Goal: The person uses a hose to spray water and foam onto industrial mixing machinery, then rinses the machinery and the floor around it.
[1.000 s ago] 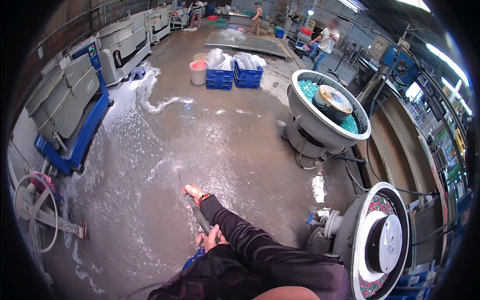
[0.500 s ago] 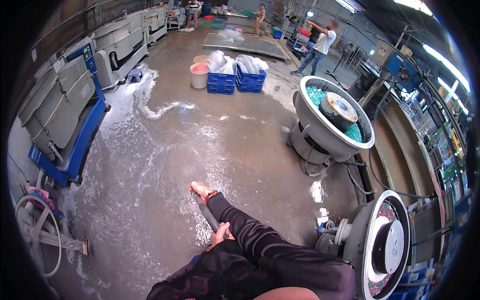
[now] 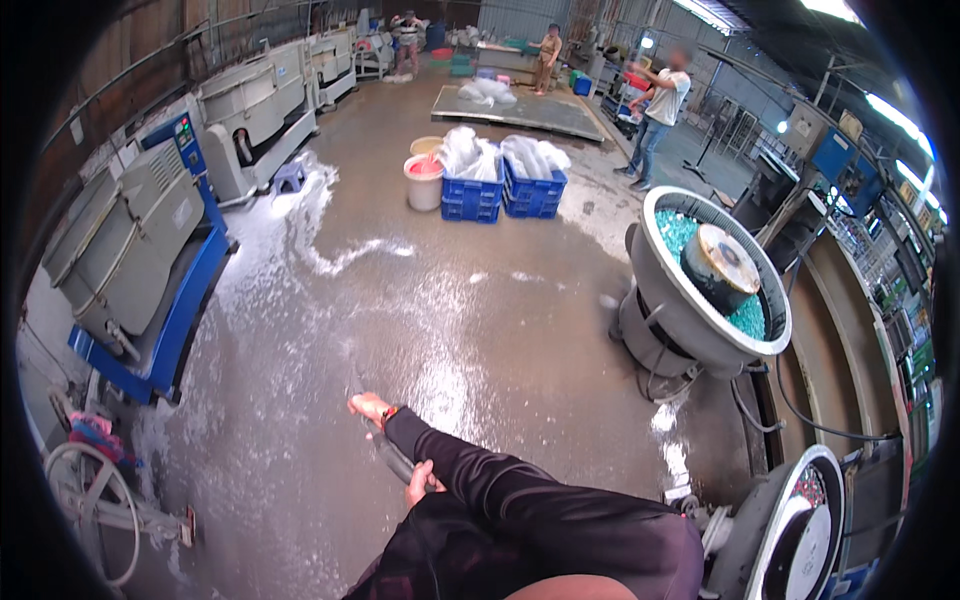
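A grey hose (image 3: 393, 458) runs between my two hands, low in front of me. My right hand (image 3: 370, 406), with a beaded bracelet at the wrist, is closed round its front end. Nearer my body, my left hand (image 3: 422, 482) grips the hose further back. A faint jet of water (image 3: 355, 372) seems to leave the front end, pointing ahead and slightly left. Under it lies the wet concrete floor (image 3: 450, 330), with white foam (image 3: 255, 260) spread along the left side. My body hides the rest of the hose.
Grey machines (image 3: 125, 240) line the left wall. Blue crates (image 3: 472, 198) of plastic bags and a white bucket (image 3: 424, 185) stand ahead. At right are a round tub (image 3: 640, 255) of green pieces and another tub (image 3: 835, 475). Other people, one in a white shirt (image 3: 664, 100), stand far off.
My view has shifted, so the crates, tubs and machines sit lower and further right. My hands and the hose lie further left in view, both hands still gripping it.
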Tool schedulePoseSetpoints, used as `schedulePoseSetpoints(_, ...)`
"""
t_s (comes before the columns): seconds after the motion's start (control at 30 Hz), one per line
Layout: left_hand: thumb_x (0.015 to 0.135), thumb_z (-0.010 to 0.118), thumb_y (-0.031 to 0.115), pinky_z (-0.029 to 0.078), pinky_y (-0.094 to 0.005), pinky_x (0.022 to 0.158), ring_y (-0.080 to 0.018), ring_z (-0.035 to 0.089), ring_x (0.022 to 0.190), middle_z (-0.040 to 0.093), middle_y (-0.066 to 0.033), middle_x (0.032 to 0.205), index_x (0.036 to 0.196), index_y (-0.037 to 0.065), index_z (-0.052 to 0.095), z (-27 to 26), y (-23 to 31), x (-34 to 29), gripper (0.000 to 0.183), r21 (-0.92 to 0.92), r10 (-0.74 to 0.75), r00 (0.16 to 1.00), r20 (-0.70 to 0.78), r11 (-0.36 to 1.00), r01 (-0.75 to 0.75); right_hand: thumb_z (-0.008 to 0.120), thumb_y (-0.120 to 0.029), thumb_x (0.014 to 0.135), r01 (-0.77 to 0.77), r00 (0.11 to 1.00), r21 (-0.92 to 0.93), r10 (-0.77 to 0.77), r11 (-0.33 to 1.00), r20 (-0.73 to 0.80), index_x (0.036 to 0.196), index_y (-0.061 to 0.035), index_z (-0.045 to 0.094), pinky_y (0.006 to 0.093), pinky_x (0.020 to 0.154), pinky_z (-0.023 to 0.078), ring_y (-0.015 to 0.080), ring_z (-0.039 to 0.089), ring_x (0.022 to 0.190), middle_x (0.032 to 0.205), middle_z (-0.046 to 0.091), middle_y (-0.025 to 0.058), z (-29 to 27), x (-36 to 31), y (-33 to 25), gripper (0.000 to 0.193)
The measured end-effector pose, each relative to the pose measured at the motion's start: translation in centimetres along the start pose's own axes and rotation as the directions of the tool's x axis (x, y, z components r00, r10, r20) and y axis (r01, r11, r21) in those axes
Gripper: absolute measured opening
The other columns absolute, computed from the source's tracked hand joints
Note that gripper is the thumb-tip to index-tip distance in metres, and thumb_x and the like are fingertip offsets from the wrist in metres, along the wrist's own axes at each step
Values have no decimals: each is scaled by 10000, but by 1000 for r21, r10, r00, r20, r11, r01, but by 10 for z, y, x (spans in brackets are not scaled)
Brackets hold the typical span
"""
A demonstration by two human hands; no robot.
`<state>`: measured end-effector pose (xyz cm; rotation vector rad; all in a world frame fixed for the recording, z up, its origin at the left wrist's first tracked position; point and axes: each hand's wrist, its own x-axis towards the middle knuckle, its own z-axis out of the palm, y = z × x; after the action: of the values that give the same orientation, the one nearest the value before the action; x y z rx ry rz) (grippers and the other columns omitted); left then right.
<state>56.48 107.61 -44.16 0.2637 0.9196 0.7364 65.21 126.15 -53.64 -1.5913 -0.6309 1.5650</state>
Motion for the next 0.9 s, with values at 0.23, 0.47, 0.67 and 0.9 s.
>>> schedulePoseSetpoints(0.23,780,534,201,297,-236,393,-126,346,381,357,-20,467,632,111,400,91,12,70,219,107,-105,959,264,991,79,551,-255,653,-14,999,205,5,979,45,833,-97,496,457,547,445,228,484,796,890,463,55,-89,49,-58,245)
schedulePoseSetpoints(0.47,842,498,222,330,-229,451,-101,424,458,454,-13,520,630,102,518,150,53,92,245,450,-131,940,315,892,-27,544,-221,726,396,915,-140,-377,907,145,886,-102,502,354,511,488,173,487,749,803,439,42,-157,41,-129,204)
schedulePoseSetpoints(0.67,818,513,222,378,-229,496,-124,467,492,458,-38,532,701,75,476,139,47,121,191,364,-5,943,332,923,-123,556,-252,651,-19,999,239,8,971,47,735,-132,521,360,484,483,142,433,698,731,408,13,-130,78,-133,150)
schedulePoseSetpoints(0.9,832,486,194,347,-213,464,-84,427,479,465,-26,620,793,42,479,170,110,169,157,388,328,935,135,851,-354,530,-222,685,-121,991,85,115,989,68,798,-116,495,426,464,500,162,433,588,684,394,19,-113,164,-186,159)
